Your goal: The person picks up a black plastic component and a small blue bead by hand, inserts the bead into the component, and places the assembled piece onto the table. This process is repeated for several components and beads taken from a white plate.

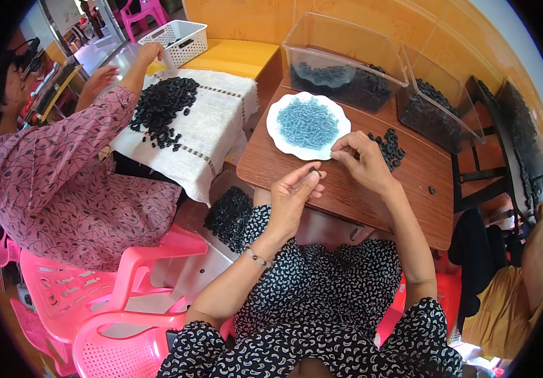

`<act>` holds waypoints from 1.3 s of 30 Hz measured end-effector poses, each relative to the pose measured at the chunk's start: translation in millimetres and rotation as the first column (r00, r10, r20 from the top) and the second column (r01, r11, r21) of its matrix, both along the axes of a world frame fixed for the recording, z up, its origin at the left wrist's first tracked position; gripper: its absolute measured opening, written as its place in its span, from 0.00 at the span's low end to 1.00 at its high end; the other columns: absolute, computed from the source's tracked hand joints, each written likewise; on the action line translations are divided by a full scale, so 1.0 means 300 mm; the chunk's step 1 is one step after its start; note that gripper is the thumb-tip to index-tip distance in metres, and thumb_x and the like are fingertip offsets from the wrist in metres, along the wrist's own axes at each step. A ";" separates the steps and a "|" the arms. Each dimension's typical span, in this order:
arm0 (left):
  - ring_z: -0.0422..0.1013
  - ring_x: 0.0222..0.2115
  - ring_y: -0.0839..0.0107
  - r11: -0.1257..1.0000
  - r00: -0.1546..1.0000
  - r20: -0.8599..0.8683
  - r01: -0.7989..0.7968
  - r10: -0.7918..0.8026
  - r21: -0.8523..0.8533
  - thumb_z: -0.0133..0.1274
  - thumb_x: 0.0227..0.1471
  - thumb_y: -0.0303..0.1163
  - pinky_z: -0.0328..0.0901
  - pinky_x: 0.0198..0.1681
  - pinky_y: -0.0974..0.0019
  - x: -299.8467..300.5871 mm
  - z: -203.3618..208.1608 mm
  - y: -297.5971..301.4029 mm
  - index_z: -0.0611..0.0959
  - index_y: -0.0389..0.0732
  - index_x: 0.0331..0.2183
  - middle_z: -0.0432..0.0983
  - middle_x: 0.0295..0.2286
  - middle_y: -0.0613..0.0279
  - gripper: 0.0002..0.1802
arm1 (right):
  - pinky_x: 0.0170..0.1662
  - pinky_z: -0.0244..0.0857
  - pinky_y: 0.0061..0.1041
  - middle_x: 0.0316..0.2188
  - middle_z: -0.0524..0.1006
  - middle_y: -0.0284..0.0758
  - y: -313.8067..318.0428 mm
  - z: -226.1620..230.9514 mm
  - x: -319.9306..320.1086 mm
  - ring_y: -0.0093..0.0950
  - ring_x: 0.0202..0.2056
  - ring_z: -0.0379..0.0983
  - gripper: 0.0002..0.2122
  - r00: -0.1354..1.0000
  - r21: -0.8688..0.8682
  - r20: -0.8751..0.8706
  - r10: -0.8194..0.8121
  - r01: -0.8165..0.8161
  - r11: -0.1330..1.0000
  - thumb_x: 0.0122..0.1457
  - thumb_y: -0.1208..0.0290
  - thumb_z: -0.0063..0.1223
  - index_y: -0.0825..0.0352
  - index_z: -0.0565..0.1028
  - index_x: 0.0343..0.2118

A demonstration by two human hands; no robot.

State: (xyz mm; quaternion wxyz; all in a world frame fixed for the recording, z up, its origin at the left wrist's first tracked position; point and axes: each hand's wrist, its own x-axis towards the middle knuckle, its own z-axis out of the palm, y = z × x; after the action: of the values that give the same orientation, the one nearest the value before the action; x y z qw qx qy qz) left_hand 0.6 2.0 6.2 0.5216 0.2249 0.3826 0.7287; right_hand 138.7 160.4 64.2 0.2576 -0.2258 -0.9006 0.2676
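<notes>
Between the thumb and fingers of my left hand [293, 195] is a small black ring-like part [313, 169], held just in front of the table's near edge. My right hand [363, 159] pinches its thumb and fingertips together at the right rim of a white scalloped plate [287, 146]. Anything in that pinch is too small to make out. Many tiny clear bluish pieces [309, 123] cover the middle of the plate. Just beyond my right hand lies a loose heap of black rings [389, 150] on the brown wooden table [265, 160].
Two clear plastic bins [347, 38] [441, 69] with black parts line the table's back. A single ring [432, 189] lies at right. On the left, a person [76, 183] reaches over a cloth-covered table [221, 88] with a black heap [164, 104]. Another person [504, 309] sits at right.
</notes>
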 end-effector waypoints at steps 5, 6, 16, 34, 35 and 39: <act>0.77 0.35 0.75 0.973 0.937 0.288 0.155 -0.199 0.169 0.56 0.64 0.34 0.74 0.40 0.72 -0.031 0.003 -0.009 0.76 0.33 0.57 0.81 0.46 0.54 0.24 | 0.44 0.68 0.19 0.36 0.80 0.27 -0.082 0.040 0.030 0.15 0.38 0.74 0.07 0.945 -0.598 -0.327 -0.015 -0.195 0.778 0.62 0.73 0.63 0.69 0.79 0.40; 0.77 0.35 0.75 0.972 0.935 0.290 0.161 -0.205 0.169 0.56 0.64 0.34 0.74 0.40 0.72 -0.029 0.004 -0.010 0.76 0.33 0.57 0.81 0.46 0.54 0.24 | 0.48 0.69 0.19 0.37 0.80 0.27 -0.100 0.045 0.043 0.16 0.41 0.75 0.06 0.939 -0.626 -0.345 -0.006 -0.225 0.746 0.63 0.74 0.62 0.69 0.79 0.40; 0.75 0.36 0.77 0.961 0.963 0.150 0.194 -0.225 0.198 0.59 0.61 0.31 0.73 0.40 0.73 -0.004 0.011 -0.010 0.79 0.34 0.56 0.81 0.45 0.59 0.23 | 0.47 0.66 0.20 0.39 0.76 0.29 -0.208 0.041 0.093 0.18 0.42 0.72 0.07 0.897 -0.631 -0.442 -0.030 -0.287 0.721 0.63 0.73 0.62 0.70 0.78 0.40; 0.75 0.31 0.68 0.938 0.430 -0.834 -0.143 0.346 0.316 0.64 0.53 0.23 0.70 0.33 0.69 0.040 0.077 -0.030 0.86 0.36 0.49 0.79 0.34 0.55 0.19 | 0.45 0.67 0.18 0.37 0.77 0.28 -0.236 -0.029 0.094 0.16 0.40 0.72 0.06 0.888 -0.758 -0.413 -0.201 -0.214 0.616 0.65 0.73 0.60 0.70 0.78 0.40; 0.75 0.32 0.68 0.927 0.410 -0.832 -0.145 0.374 0.345 0.63 0.54 0.24 0.70 0.33 0.69 0.030 0.078 -0.033 0.86 0.36 0.48 0.79 0.35 0.54 0.18 | 0.45 0.67 0.18 0.37 0.77 0.28 -0.242 -0.025 0.091 0.16 0.40 0.72 0.06 0.890 -0.754 -0.420 -0.180 -0.231 0.615 0.65 0.73 0.60 0.70 0.78 0.40; 0.78 0.33 0.75 0.971 0.662 -0.712 -0.121 0.234 0.206 0.59 0.59 0.25 0.72 0.33 0.72 0.069 0.049 -0.017 0.85 0.32 0.46 0.81 0.36 0.56 0.14 | 0.47 0.68 0.17 0.39 0.78 0.30 -0.257 -0.036 0.115 0.17 0.42 0.73 0.05 0.875 -0.628 -0.446 -0.187 -0.158 0.762 0.65 0.77 0.58 0.71 0.77 0.41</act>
State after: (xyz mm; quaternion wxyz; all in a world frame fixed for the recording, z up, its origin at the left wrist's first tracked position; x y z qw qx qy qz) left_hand 21.4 -3.2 20.9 0.2341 0.4950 0.5266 0.6503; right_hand 173.2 83.3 53.6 0.3820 -0.2336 -0.6564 0.6071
